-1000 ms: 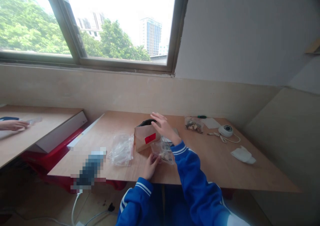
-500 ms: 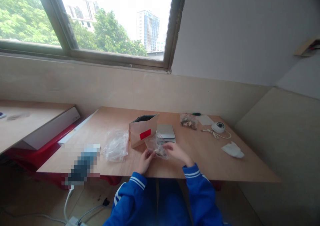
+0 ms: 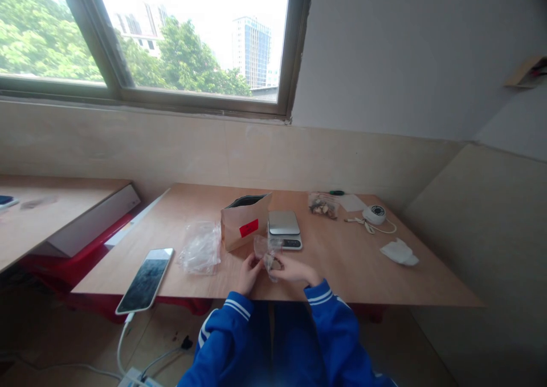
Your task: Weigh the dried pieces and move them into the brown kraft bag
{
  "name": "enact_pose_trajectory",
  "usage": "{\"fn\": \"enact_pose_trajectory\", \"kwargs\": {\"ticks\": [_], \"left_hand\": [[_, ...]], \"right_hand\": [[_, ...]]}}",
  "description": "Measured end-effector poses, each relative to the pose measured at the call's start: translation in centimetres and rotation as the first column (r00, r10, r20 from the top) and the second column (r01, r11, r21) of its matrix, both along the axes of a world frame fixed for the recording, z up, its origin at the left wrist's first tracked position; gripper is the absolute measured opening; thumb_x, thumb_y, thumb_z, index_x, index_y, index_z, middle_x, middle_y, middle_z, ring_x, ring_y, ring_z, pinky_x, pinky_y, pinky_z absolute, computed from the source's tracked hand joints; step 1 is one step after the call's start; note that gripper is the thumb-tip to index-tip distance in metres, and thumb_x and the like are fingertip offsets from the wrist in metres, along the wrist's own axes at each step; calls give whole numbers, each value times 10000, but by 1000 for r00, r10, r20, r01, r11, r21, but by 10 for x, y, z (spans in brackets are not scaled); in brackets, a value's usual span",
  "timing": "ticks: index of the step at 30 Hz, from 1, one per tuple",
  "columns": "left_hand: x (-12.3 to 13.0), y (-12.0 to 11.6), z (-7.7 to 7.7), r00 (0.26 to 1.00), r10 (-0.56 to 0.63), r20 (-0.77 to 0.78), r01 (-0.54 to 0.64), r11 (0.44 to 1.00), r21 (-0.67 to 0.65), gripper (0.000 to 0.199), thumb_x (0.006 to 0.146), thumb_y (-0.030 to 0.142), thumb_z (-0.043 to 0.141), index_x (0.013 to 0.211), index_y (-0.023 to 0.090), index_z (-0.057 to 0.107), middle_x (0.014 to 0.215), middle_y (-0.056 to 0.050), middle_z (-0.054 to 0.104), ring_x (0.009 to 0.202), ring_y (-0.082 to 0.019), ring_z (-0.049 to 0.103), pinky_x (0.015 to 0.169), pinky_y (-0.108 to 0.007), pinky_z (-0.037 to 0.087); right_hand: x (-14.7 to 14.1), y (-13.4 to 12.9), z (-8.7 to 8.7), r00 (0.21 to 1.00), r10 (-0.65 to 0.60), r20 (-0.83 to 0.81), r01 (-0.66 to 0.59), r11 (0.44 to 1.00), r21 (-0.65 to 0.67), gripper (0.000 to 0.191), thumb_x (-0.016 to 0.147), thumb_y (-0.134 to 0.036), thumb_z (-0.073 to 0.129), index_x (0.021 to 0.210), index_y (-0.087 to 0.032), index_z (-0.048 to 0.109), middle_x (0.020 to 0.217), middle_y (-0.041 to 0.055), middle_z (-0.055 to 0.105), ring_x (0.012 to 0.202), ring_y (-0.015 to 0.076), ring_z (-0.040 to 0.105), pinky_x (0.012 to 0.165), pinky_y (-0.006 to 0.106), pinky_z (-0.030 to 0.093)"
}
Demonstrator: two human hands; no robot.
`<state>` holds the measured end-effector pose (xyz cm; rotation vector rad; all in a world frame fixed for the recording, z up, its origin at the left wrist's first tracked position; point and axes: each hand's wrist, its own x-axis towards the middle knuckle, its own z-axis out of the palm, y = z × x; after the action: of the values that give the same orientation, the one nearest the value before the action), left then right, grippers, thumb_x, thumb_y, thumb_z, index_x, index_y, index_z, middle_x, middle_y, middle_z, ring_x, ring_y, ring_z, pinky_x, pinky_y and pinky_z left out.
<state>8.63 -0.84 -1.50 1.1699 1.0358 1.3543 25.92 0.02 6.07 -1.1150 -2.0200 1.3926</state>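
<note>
Near the table's front edge, both hands are closed on a small clear plastic bag (image 3: 265, 248) with brownish dried pieces in its lower part. My left hand (image 3: 249, 272) pinches its left side. My right hand (image 3: 294, 270) grips the right side, around the pieces. Just behind the bag stands an open brown paper pouch (image 3: 239, 236) with a red label; its contents are hidden. Beside the pouch is a small digital scale (image 3: 284, 224) with a bare metal plate. A stack of clear plastic bags (image 3: 200, 249) lies left of the pouch.
A smartphone (image 3: 146, 281) with a charging cable lies at the table's left edge. At the back right are a filled clear bag (image 3: 323, 206), a green-handled tool (image 3: 337, 192), white paper (image 3: 351, 203) and a white round device (image 3: 374, 215) with its cord. Crumpled tissue (image 3: 399, 253) lies at right.
My right hand has moved down and inward on the plastic bag, from its upper right side to around its contents. The bag has shifted slightly, showing more of the scale's display.
</note>
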Motion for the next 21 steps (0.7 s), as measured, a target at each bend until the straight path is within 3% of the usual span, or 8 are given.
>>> {"fn": "enact_pose_trajectory", "kwargs": {"ticks": [3,7,12,15,21], "left_hand": [[1,1,-2,1000,24,9,-23,1000,-19,335,682,462,692,801,155,633,780,-43,676,746,-184,614,722,-312,486],[1,1,-4,998,54,32,-53,998,-23,347,671,451,702,827,150,633,819,-58,687,794,-203,623,753,-327,484],[1,0,0,998,40,52,-39,999,-18,343,680,439,701,848,148,629,843,-63,685,815,-204,624,766,-331,487],[1,-1,2,998,17,57,-16,999,-29,346,699,437,688,885,153,622,860,-58,675,785,-186,616,718,-311,493],[3,-2,5,999,27,42,-25,998,-54,339,715,463,669,839,154,609,793,-31,648,705,-151,588,674,-286,486]], "right_hand": [[-2,0,1,998,69,12,-69,998,-8,396,795,-264,592,1186,-217,552,1066,32,652,965,193,609,854,320,477],[-7,1,2,1000,5,-4,-5,1000,0,438,784,-346,639,1190,-207,551,1133,59,635,1050,230,587,905,357,471],[-11,-1,5,998,-22,-50,19,998,-55,476,778,-365,656,1206,-188,541,1182,80,622,1063,239,591,939,383,465],[-11,1,4,995,-65,-75,58,994,-95,390,849,-366,562,1195,-188,549,1182,87,628,1041,227,610,909,371,489],[-8,7,0,981,-176,-80,172,984,-52,281,877,-282,490,1116,-178,595,1104,94,663,972,220,642,865,376,513]]}}
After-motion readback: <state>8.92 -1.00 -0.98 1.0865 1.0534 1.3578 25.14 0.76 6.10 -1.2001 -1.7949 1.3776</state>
